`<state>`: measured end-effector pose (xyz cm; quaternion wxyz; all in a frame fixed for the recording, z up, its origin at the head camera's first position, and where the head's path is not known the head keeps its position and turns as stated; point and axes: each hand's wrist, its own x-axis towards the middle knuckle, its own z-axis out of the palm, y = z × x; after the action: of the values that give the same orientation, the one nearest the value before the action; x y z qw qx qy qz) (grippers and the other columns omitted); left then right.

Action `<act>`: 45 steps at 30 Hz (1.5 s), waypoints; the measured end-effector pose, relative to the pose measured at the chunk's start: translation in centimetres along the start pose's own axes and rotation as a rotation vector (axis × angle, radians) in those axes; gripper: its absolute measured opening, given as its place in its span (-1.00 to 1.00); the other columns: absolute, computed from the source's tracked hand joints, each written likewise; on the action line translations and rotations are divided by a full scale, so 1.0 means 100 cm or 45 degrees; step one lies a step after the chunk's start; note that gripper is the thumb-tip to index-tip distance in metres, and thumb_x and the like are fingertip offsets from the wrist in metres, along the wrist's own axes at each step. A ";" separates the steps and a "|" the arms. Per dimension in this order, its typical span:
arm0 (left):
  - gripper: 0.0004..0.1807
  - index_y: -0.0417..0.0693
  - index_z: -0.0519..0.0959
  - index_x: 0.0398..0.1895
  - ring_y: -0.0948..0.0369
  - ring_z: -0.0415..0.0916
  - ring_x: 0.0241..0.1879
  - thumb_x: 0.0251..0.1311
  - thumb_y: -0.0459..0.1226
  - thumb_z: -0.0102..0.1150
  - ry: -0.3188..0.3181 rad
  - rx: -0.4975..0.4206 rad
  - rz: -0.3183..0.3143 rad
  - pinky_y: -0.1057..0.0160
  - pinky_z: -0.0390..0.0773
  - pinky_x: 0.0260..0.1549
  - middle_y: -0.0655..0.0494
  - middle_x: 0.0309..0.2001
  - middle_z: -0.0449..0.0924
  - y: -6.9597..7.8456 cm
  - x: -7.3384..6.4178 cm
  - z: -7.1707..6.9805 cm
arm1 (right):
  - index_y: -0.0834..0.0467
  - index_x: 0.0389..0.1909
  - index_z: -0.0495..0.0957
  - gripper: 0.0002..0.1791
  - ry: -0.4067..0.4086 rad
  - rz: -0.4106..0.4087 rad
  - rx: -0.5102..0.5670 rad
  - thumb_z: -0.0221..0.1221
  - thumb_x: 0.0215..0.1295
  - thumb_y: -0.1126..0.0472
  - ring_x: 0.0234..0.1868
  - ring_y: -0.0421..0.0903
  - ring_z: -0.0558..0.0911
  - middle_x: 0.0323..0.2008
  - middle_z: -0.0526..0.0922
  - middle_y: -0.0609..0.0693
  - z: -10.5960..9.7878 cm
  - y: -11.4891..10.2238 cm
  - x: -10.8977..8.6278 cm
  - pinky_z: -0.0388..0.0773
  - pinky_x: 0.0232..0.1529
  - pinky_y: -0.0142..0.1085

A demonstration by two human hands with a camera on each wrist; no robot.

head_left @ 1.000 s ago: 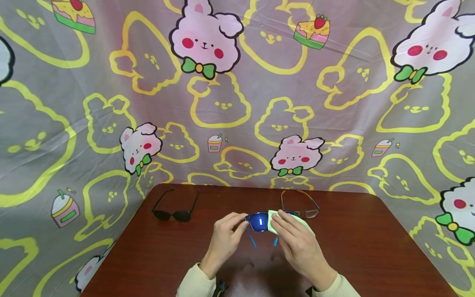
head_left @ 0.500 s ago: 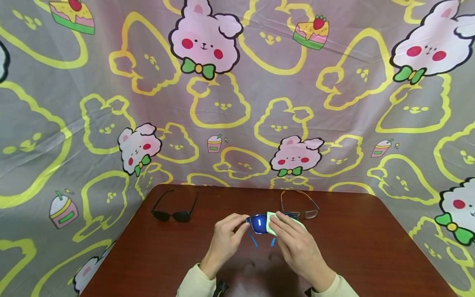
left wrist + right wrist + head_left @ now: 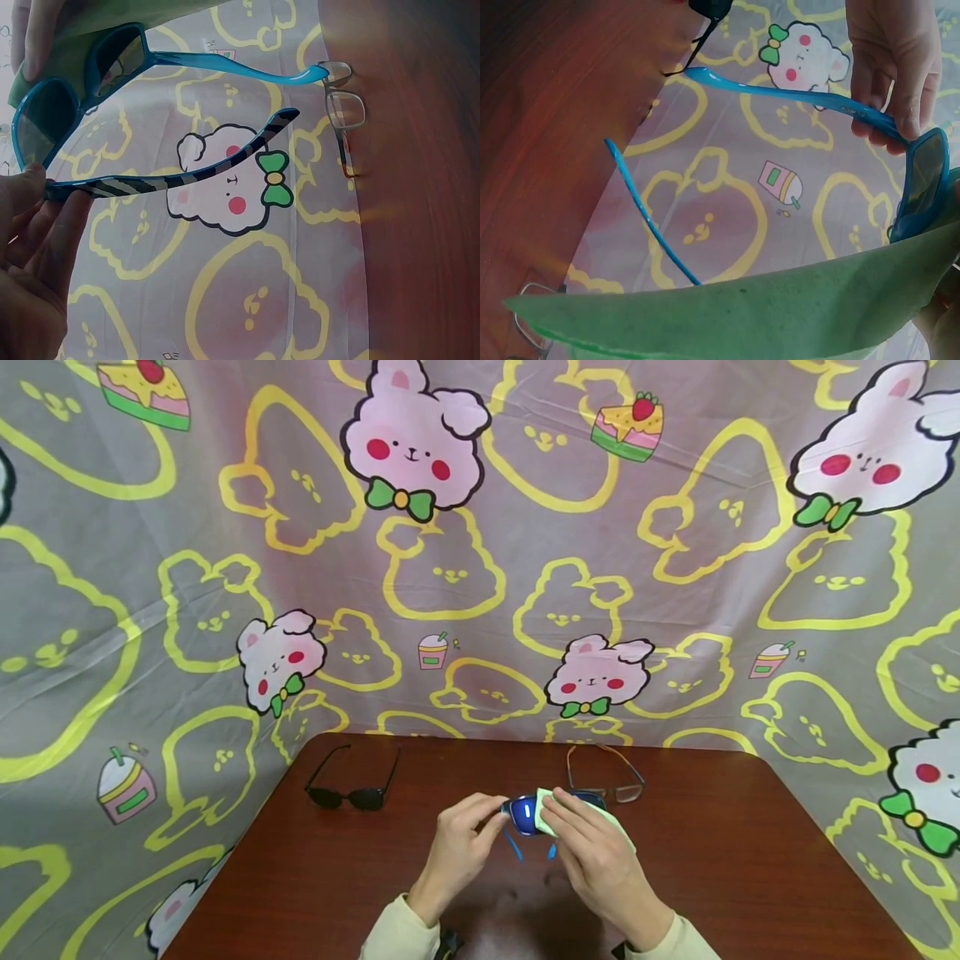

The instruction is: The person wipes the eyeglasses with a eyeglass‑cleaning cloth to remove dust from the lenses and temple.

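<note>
Blue-framed sunglasses (image 3: 521,818) with mirrored lenses are held above the table, temples unfolded and pointing back toward the person. My left hand (image 3: 459,847) pinches them at the left hinge between thumb and fingers; the left wrist view shows a striped temple (image 3: 165,182) there. With my right hand (image 3: 600,864) I hold a pale green cleaning cloth (image 3: 547,828) against the front of the other lens, covering much of it. Seen from the right wrist, the cloth (image 3: 727,319) hangs wide and hides most of that hand's fingers.
On the brown table (image 3: 720,852), black sunglasses (image 3: 347,797) lie at the back left. Clear eyeglasses (image 3: 628,792) lie behind my right hand, partly hidden by it. A patterned curtain (image 3: 480,635) surrounds the table's back and sides.
The sunglasses and both hands have shifted very slightly down and tilted a little. The cloth has slid slightly left over the lens. Both grips look unchanged.
</note>
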<state>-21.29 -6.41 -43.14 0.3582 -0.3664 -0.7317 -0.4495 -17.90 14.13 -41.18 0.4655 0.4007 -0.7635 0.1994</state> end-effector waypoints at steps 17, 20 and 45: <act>-0.85 -0.17 0.64 -0.20 0.33 0.56 -0.37 0.15 -0.42 0.24 -0.006 -0.004 0.039 0.49 0.51 -0.42 0.12 -0.33 0.62 -0.001 -0.001 0.002 | 0.34 -0.08 0.60 -0.61 -0.001 -0.014 0.028 -0.16 0.48 0.22 0.00 0.14 0.59 -0.03 0.62 0.19 0.004 -0.003 0.003 0.40 0.13 -0.23; -0.85 -0.16 0.64 -0.20 0.34 0.56 -0.36 0.15 -0.41 0.23 -0.017 0.004 0.039 0.50 0.51 -0.43 0.13 -0.33 0.62 -0.001 0.000 0.001 | 0.33 -0.09 0.60 -0.62 -0.004 -0.027 0.029 -0.15 0.48 0.22 -0.01 0.14 0.60 -0.02 0.62 0.18 0.004 -0.003 0.003 0.42 0.11 -0.21; -0.85 -0.11 0.64 -0.19 0.37 0.54 -0.38 0.17 -0.39 0.23 -0.062 0.031 0.050 0.52 0.49 -0.42 0.16 -0.33 0.61 0.003 0.003 -0.001 | 0.31 -0.05 0.60 -0.62 -0.072 -0.159 0.029 -0.16 0.49 0.22 0.04 0.17 0.56 0.02 0.59 0.18 0.001 0.001 0.003 0.46 0.06 -0.14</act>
<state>-21.14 -6.31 -42.75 0.3533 -0.3871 -0.7384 -0.4243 -18.10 13.93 -40.96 0.4506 0.4584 -0.7476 0.1671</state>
